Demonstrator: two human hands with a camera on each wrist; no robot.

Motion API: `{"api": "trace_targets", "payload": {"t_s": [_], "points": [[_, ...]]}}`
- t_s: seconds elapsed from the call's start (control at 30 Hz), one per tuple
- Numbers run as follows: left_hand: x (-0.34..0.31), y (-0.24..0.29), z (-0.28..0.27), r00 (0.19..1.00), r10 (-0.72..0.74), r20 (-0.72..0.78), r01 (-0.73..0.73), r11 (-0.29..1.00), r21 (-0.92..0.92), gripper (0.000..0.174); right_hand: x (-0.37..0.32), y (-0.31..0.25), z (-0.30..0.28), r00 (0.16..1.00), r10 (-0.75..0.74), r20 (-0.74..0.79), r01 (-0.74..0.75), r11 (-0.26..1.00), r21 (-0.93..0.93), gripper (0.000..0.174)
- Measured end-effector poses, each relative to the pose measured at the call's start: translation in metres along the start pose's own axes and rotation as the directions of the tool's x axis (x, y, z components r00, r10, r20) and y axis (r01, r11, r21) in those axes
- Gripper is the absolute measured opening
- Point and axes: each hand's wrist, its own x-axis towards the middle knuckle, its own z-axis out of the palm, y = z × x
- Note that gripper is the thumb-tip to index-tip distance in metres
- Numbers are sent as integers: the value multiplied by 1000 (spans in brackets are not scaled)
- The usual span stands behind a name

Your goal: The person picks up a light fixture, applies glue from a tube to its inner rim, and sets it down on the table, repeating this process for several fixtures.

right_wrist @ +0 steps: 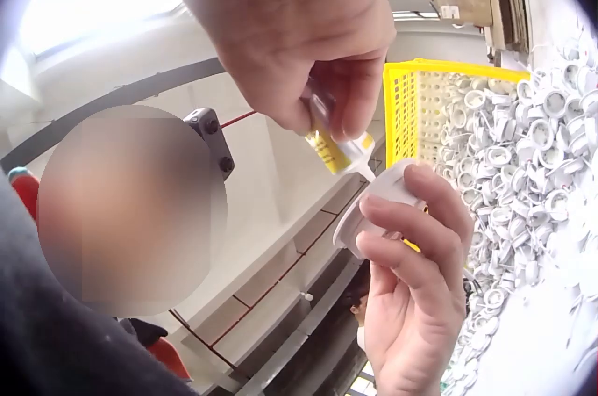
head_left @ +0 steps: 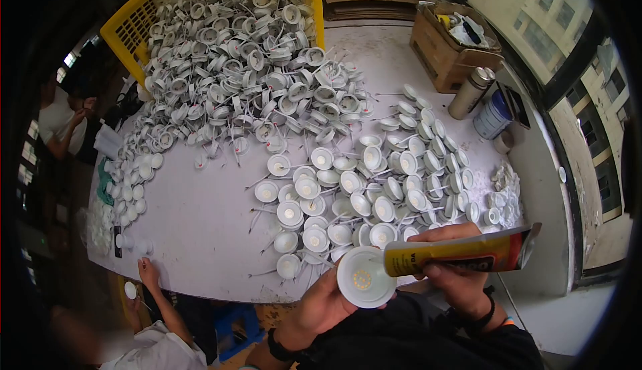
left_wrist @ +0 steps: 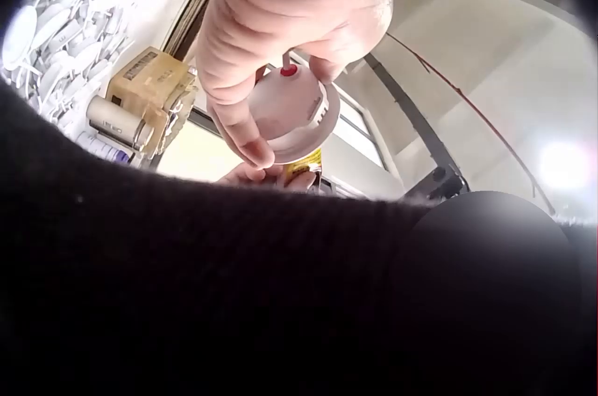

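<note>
L hand (head_left: pixel 321 310) has its fingers curled round the rim of a white lamp cup (head_left: pixel 366 276), gripping it w/ the open side up in the head view; a ring of small yellow dots (head_left: pixel 362 279) shows inside. From the L wrist cam there's a red spot (left_wrist: pixel 289 70) on the cup's underside. R hand (head_left: pixel 465 296) is pinching a yellow tube (head_left: pixel 441 255) btwn thumb & fingers, nozzle (right_wrist: pixel 365 172) pointing at the cup's rim; can't tell if the two touch. Both hands are at the near edge of the pale table (head_left: pixel 214 236). Just beyond them, lots of face-up lamps (head_left: pixel 382 209) sit packed together. Farther back, a big heap of lamp parts (head_left: pixel 234 96) spills out of a yellow crate (head_left: pixel 130 32). On the R: cardboard box (head_left: pixel 435 52), metal flask (head_left: pixel 468 94) & blue-white tub (head_left: pixel 491 117). Over on the L, another person (head_left: pixel 157 343) holds a lamp (head_left: pixel 130 290) too
</note>
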Motion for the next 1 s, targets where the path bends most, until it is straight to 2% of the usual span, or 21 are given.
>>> {"api": "trace_targets", "payload": {"t_s": [0.13,0.2,0.33,0.4,0.6,0.83,0.9,0.93,1.0], "points": [[-2,1,-2,996,-29,87,30,999,-19,58,-1,-3,3,995,96,2,-96,995,40,25],[-3,2,4,997,-55,-61,64,985,159,66,-1,-3,4,998,56,-20,-56,998,-2,24],[-3,1,3,997,-62,-47,68,985,160,67,0,-4,3,998,54,35,-53,998,-19,24],[-3,0,5,998,-45,-49,53,986,158,69,0,-3,3,997,4,74,3,996,-89,24],[-4,-3,3,998,-44,-43,51,982,179,73,-5,4,4,999,-16,50,19,998,-53,28],[-1,-1,7,997,-64,-48,72,978,196,70,-4,-3,2,984,72,165,-56,994,-99,31],[-1,-1,4,999,-36,-18,39,985,168,67,2,-11,1,966,5,259,99,917,-387,30],[-2,-1,0,999,-40,-16,42,985,170,67,1,-10,0,967,3,254,99,916,-388,30],[-3,1,-5,1000,-10,20,11,1000,-14,60,0,-6,-2,986,-33,166,101,901,-422,31]]}}
